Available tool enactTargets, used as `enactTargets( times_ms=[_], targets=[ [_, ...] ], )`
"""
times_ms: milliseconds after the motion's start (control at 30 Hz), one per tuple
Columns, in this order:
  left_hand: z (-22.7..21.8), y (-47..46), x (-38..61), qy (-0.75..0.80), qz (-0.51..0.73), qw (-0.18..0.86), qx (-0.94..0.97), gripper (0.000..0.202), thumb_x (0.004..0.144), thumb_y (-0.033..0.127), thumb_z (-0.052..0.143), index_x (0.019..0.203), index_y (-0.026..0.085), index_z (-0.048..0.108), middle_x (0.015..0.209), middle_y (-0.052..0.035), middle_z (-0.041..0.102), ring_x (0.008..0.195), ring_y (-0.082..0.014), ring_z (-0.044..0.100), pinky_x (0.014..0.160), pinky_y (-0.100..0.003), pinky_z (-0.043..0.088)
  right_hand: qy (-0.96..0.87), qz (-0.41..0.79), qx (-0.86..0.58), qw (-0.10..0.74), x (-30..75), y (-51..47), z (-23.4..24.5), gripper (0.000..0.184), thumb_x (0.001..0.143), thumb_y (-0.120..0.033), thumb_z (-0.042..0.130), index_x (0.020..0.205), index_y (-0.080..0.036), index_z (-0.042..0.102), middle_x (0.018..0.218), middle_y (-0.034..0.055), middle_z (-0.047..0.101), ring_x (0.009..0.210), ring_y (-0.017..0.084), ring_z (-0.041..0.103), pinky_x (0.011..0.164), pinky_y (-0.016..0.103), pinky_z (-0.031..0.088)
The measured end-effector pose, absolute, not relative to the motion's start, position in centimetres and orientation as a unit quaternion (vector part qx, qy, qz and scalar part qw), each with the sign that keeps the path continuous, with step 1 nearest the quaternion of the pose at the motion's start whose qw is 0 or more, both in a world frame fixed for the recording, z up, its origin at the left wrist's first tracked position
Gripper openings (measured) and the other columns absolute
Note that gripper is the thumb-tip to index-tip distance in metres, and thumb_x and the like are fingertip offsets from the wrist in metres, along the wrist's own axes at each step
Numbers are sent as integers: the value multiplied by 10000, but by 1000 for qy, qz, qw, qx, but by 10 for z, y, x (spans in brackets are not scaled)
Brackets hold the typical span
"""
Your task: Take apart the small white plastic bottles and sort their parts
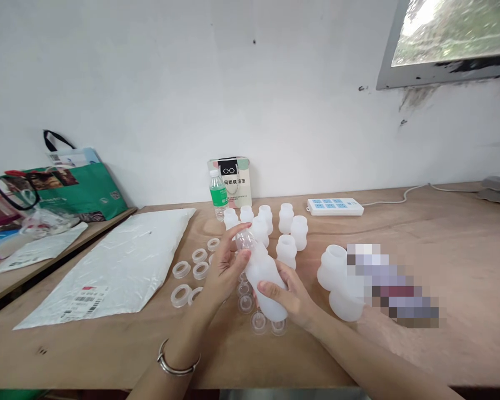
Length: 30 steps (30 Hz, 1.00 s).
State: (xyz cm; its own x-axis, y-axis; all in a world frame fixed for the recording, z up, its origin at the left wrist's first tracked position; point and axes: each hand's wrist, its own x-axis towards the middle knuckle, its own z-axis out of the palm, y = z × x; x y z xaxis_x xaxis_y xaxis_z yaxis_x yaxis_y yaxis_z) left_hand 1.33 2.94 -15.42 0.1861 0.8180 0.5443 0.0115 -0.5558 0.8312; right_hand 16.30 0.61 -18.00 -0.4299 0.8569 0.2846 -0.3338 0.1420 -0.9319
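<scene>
Head view: both forearms reach over the counter point(266, 366) from its near edge, angled inward; bracelet point(166, 367) on the left wrist.
Right hand point(294, 297): clamped round the body of the white bottle point(263, 276), thumb across its near face.
White bottle: held above the counter between the hands, tilted, neck pointing away and leftward.
Left hand point(225, 265): wrist raised, thumb and index finger pinched about the clear cap point(245, 240) at the neck end.
Step in hand: probably seating the clear cap on the bottle; whether it is fully home cannot be told.
Next move: seems to call for a steady right grip while the left presses or turns the cap square.
Clear discs point(245, 304): on the counter, beneath and beside the held bottle.
Rings point(181, 270): left of the discs.
Standing bottles point(299, 233): grouped beyond the hands, mouths up.
Drink bottle point(219, 195): farther back, before a paper bag point(242, 191).
</scene>
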Motion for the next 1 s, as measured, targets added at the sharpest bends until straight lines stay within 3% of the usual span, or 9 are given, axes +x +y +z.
enactTargets(
  times_ms=[167,300,400,500,600,700,800,1000],
  targets=[
    [-158,27,9,314,544,380,679,429,878,466,495,1258,274,447,1128,-81,637,856,-200,641,653,-288,535,-576,626,-234,470,159,5,-183,427,714,-562,660,875,-195,513,650,-17,524,528,121,485,470,255,395],
    [-154,18,13,302,509,372,715,549,857,427,538,1345,291,326,1103,-72,638,899,-225,635,733,-346,540,-613,580,-226,487,159,5,-182,485,739,-532,660,1078,-222,504,869,32,581,721,175,560,602,304,469],
    [-144,11,8,340,473,308,752,664,788,337,646,1366,288,323,1223,-83,569,1016,-252,597,851,-386,513,-617,590,-225,469,158,6,-184,559,750,-493,675,1192,-255,430,1109,68,563,970,218,564,780,357,487],
    [-127,20,-16,384,531,194,730,672,775,344,656,1358,289,327,1298,-91,506,1093,-262,565,882,-386,496,-601,603,-236,468,155,7,-190,587,773,-443,674,1227,-273,342,1192,81,541,1086,217,537,900,407,452],
    [-111,56,-53,462,612,65,638,779,738,368,689,1366,266,240,1220,-97,548,980,-232,614,862,-385,499,-611,559,-269,492,152,6,-196,503,820,-380,634,1211,-283,333,1234,81,531,1189,204,483,993,429,386],
    [-111,108,-84,590,541,12,598,676,720,381,691,1249,171,326,1045,-101,638,902,-240,639,817,-378,505,-647,532,-282,467,152,3,-197,411,850,-322,595,1188,-283,364,1222,70,550,1172,192,502,992,426,388],
    [-128,154,-95,676,428,12,600,576,723,327,682,1180,147,380,1092,-151,635,984,-288,628,840,-397,485,-675,514,-273,454,153,0,-195,386,855,-267,580,1183,-272,378,1165,61,585,1124,185,535,985,425,398],
    [-164,189,-94,684,390,46,614,547,703,314,700,1139,140,418,1080,-189,646,1027,-329,614,855,-421,466,-675,502,-282,463,155,-1,-191,202,868,-259,548,1063,-239,497,1052,57,631,991,176,589,907,388,451]
  ],
)
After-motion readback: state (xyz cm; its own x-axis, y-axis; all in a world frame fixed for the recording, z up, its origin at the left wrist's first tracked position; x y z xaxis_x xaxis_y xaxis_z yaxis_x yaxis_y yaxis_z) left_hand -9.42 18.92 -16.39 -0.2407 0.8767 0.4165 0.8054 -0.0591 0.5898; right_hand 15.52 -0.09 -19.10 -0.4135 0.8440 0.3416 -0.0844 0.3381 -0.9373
